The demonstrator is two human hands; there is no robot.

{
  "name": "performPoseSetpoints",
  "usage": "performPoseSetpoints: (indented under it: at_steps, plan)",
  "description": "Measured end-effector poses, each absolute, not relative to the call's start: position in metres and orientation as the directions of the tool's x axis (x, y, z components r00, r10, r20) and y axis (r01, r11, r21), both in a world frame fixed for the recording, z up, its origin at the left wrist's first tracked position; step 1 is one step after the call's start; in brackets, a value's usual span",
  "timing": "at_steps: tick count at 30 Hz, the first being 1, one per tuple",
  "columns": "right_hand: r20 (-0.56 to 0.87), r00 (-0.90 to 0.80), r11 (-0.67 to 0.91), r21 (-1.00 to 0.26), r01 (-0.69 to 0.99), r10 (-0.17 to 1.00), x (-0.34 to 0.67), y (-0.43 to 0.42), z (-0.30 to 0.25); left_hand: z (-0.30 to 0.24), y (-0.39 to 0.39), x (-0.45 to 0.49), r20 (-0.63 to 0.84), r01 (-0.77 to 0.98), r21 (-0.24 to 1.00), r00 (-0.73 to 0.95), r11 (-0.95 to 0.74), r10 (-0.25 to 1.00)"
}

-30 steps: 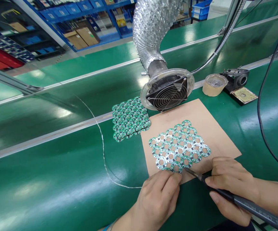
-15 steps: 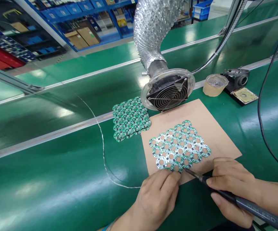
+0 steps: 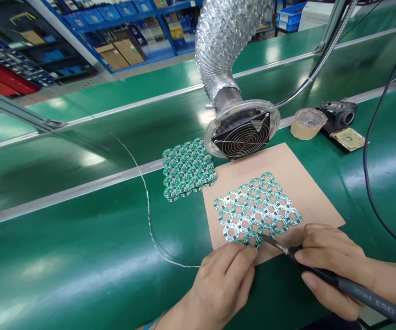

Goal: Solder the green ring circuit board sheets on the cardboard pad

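Note:
A panel of ring-shaped green circuit boards (image 3: pixel 258 215) lies on a tan board (image 3: pixel 307 183). My right hand (image 3: pixel 331 263) grips a soldering iron (image 3: pixel 342 285), its tip touching or just over a ring in the panel's near row. Closed at the near edge of the panel, my left hand (image 3: pixel 225 275) pinches a thin silvery solder wire (image 3: pixel 149 215). The wire trails out from that hand in a loose curve to the left. Its working end is hidden by my fingers near the iron's tip.
Behind the tan board hangs a fume extractor fan (image 3: pixel 244 135) on a foil duct (image 3: pixel 218 50). A stack of similar panels (image 3: pixel 187 169) sits to the left. At right stand a tape roll (image 3: pixel 307 123), an iron stand (image 3: pixel 342 117) with a sponge (image 3: pixel 349 137), and a hanging black cable (image 3: pixel 369 178).
The iron's tip has shifted slightly up and left along the near row. My left hand stays in place with the solder wire. The whole view has moved slightly.

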State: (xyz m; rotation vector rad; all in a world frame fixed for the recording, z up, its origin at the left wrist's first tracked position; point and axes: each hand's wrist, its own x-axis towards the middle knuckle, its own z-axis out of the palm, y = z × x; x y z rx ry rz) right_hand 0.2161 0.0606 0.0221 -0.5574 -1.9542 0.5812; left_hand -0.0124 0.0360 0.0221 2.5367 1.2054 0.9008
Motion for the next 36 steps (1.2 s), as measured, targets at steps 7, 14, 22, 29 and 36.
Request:
performPoseSetpoints:
  at_steps: [7,14,22,29,36]
  plan:
    - [0.58,-0.614,0.84,-0.442,0.315,0.535,0.209,0.057,0.016,0.031,0.019,0.001,0.569,0.474,0.54,0.402,-0.695,0.717]
    - [0.598,-0.641,0.875,-0.366,0.316,0.481,0.208,0.059,0.011,0.038,0.017,-0.007,0.489,0.499,0.575,0.426,-0.649,0.761]
    - [0.557,-0.488,0.716,-0.657,0.236,0.672,0.208,0.054,0.013,0.03,0.021,-0.055,0.576,0.616,0.321,0.476,-0.719,0.665]
    - [0.587,-0.486,0.713,-0.692,0.115,0.647,0.207,0.049,0.022,0.02,0.015,-0.056,0.6,0.657,0.175,0.519,-0.733,0.609]
    - [0.552,-0.51,0.705,-0.689,0.167,0.66,0.209,0.049,0.023,0.02,0.013,-0.052,0.628,0.681,0.128,0.507,-0.721,0.59]
